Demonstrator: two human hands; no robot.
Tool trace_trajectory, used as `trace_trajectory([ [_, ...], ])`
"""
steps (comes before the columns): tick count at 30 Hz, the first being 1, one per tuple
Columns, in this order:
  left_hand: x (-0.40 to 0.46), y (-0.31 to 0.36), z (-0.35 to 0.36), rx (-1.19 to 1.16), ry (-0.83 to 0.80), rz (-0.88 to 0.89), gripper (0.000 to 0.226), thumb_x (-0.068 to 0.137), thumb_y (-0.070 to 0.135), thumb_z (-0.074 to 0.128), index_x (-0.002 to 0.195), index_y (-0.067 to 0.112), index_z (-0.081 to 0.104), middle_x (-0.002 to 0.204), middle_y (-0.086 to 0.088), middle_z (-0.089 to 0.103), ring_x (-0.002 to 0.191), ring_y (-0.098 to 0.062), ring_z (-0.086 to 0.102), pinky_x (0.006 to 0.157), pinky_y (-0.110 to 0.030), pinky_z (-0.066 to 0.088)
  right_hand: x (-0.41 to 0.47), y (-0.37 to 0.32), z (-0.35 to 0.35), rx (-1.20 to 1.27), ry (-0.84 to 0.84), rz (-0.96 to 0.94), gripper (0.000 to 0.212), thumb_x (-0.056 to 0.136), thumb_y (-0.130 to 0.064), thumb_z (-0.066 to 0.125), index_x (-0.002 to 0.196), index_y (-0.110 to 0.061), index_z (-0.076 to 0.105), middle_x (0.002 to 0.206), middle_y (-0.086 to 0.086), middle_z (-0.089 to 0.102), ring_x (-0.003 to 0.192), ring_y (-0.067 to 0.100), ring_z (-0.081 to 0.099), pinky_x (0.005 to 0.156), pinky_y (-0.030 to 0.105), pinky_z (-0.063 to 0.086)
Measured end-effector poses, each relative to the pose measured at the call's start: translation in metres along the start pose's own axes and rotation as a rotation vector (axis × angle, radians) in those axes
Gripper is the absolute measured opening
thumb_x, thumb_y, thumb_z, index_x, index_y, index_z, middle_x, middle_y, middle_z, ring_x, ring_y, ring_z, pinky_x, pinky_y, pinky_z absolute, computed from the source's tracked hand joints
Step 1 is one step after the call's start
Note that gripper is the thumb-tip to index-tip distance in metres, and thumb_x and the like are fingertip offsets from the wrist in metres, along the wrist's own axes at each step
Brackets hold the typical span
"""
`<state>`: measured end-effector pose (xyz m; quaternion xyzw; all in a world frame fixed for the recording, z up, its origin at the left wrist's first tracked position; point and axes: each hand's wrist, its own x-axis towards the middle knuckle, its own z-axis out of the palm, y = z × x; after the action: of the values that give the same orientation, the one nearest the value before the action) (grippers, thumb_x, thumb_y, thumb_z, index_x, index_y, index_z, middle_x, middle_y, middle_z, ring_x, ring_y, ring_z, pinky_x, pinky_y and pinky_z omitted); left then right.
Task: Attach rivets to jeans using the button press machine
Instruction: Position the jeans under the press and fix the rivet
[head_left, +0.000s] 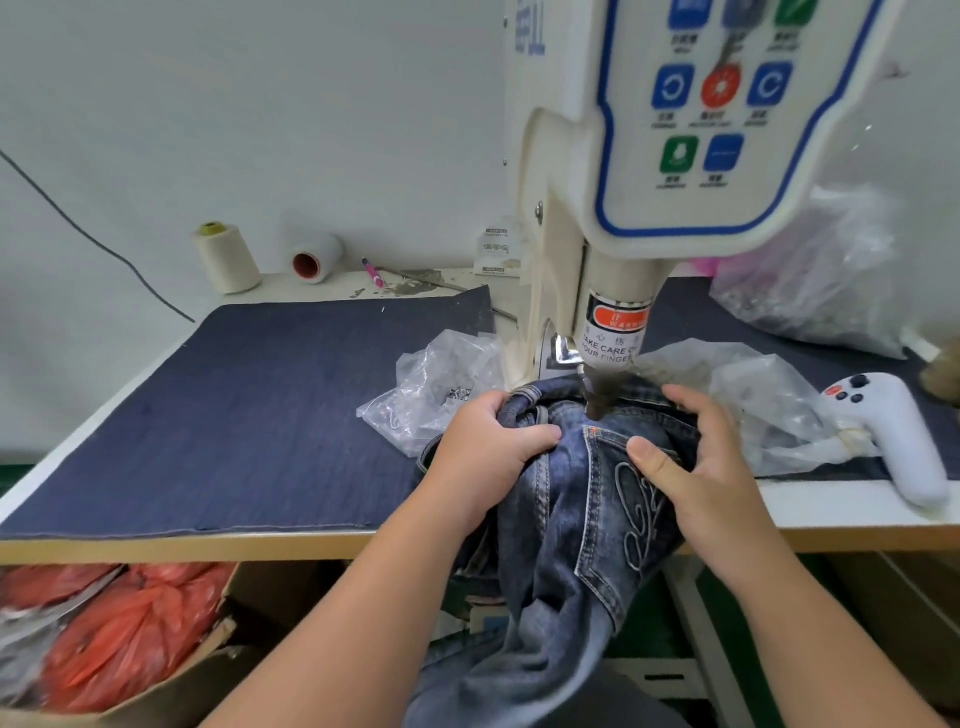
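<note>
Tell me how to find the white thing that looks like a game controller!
Start at the big cream button press machine and go right along the table's front edge, past the crinkly clear plastic bag. The white controller lies there on its side. It alone is smooth, solid white plastic, shaped like a pistol handle, with small red and black buttons on its head.

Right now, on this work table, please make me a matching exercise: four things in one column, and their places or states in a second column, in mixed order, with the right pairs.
Things:
1. jeans
2. cream thread cone
3. white handheld controller
4. clear bag on the left

Places or states:
A. lies at the table's right edge
B. stands upright by the back wall
C. held by both hands under the press head
D. crumpled on the dark cloth, small metal parts inside

Pairs: 1-C, 2-B, 3-A, 4-D
</note>
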<state>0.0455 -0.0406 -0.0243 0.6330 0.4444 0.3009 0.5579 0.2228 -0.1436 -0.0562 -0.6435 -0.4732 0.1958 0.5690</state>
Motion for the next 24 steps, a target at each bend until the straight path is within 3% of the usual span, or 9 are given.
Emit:
trace_trajectory([
  [13,0.0007,0.0003,-0.0001,0.008,0.005,-0.016,0.043,0.063,0.035,0.077,0.104,0.024,0.069,0.091,0.003,0.077,0.086,-0.021,0.074,0.088,-0.049,0.058,0.0018,0.0039,0.0002,0.014,-0.004,-0.002,0.055,0.084,-0.034,0.075,0.112,-0.069,0.043,0.135,-0.014,0.043,0.127,0.01,0.05,0.109,0.045,0.042],
  [24,0.0003,0.0008,0.0001,0.009,0.01,-0.01,0.04,0.066,0.033,0.078,0.104,0.024,0.068,0.092,0.002,0.077,0.086,-0.022,0.074,0.088,-0.048,0.058,0.0035,0.0055,0.0001,-0.006,-0.017,0.032,0.053,0.088,-0.032,0.072,0.127,-0.052,0.042,0.139,-0.009,0.042,0.128,0.012,0.048,0.11,0.047,0.042],
])
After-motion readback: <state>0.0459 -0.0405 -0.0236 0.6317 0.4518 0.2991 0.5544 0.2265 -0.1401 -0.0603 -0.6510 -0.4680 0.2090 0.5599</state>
